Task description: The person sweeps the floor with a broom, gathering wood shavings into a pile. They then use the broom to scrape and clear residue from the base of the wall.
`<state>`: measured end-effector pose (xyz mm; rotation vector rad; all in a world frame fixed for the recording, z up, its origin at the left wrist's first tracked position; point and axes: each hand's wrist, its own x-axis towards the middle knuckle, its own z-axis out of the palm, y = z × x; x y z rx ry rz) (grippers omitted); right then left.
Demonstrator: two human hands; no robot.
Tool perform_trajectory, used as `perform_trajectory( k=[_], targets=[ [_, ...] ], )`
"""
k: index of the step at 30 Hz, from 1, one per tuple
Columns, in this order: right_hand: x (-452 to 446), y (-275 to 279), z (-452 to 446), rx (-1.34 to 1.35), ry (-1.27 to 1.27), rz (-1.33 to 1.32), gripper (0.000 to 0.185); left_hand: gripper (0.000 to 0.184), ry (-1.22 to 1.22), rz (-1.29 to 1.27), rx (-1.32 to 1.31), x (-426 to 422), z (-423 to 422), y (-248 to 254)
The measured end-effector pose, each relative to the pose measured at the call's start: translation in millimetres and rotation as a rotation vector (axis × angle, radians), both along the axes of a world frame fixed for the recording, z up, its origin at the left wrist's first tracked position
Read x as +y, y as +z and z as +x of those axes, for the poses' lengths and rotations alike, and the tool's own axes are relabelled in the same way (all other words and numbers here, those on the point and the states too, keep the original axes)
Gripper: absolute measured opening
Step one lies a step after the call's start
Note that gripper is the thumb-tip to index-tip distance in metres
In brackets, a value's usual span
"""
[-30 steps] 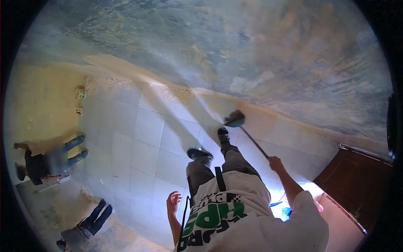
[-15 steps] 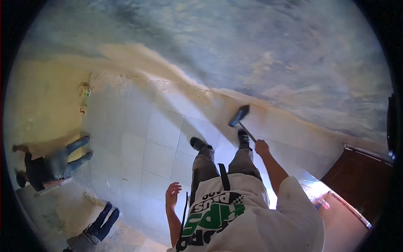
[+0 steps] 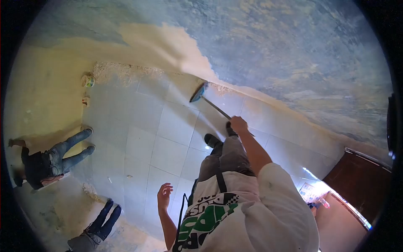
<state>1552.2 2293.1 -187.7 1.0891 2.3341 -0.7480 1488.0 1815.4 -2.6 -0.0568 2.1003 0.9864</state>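
Observation:
My right hand [image 3: 239,124] is wrapped round the handle of a broom [image 3: 198,92]. The blue broom head touches the tiled floor near the foot of the wall, beside a strip of pale debris [image 3: 220,88]. Away from the broom, my left hand [image 3: 165,194] hangs over the floor on the left of my body, fingers apart and slightly curled, holding nothing. Both my feet stand on the tiles, just below the broom handle.
Two other people [image 3: 50,161] [image 3: 94,229] are at the left side. A tub [image 3: 87,80] stands by the left wall, near more debris [image 3: 115,72]. At the right is a brown door [image 3: 357,180], with a bottle [image 3: 324,203] below it.
The broom head has swung left along the wall's foot to the debris strip. My right hand has moved left and up with the handle. My left hand stays empty.

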Motion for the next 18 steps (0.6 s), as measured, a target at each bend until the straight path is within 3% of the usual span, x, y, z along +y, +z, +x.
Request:
perform_trajectory(
  k=[4, 5, 7, 8, 9, 12, 14, 15, 17, 18],
  targets=[
    [9.2, -2.9, 103.6, 0.019, 0.373, 0.056, 0.022, 0.018, 0.001, 0.073, 0.011, 2.7, -19.3, -10.0],
    [4.9, -19.7, 145.8, 0.023, 0.268, 0.008, 0.025, 0.018, -0.015, 0.09, 0.0, 2.1, -23.8, -14.0],
    [-16.0, 19.6, 198.9, 0.084, -0.006, -0.02, 0.026, 0.018, -0.014, 0.114, -0.02, 2.2, -30.8, -20.8],
    [-28.0, 36.5, 220.9, 0.064, -0.265, -0.084, 0.028, 0.019, -0.023, 0.127, -0.026, 3.8, -36.3, -22.8],
    [-35.6, 81.2, 212.8, -0.083, -0.71, -0.319, 0.028, 0.019, -0.025, 0.111, -0.042, 6.1, -43.0, -25.5],
    [-59.5, 59.0, 244.0, -0.02, -0.964, -0.284, 0.027, 0.02, -0.084, 0.135, -0.054, 11.4, -73.7, -37.7],
    [-60.9, 10.2, 242.0, 0.156, -1.35, -0.444, 0.028, 0.021, -0.132, 0.093, -0.054, 18.8, -104.4, -41.5],
    [-49.6, -7.4, 219.6, 0.163, -1.35, -0.452, 0.028, 0.021, -0.135, 0.09, -0.045, 24.1, -119.4, -37.3],
    [-18.6, -47.6, 166.9, -0.788, 0.339, -0.146, 0.03, 0.019, -0.155, 0.07, -0.005, 40.3, -152.8, -26.4],
    [-10.9, -105.5, 159.6, -0.672, 0.221, -0.038, 0.023, 0.019, -0.151, 0.082, 0.001, 46.6, -167.8, -23.3]
  ],
)
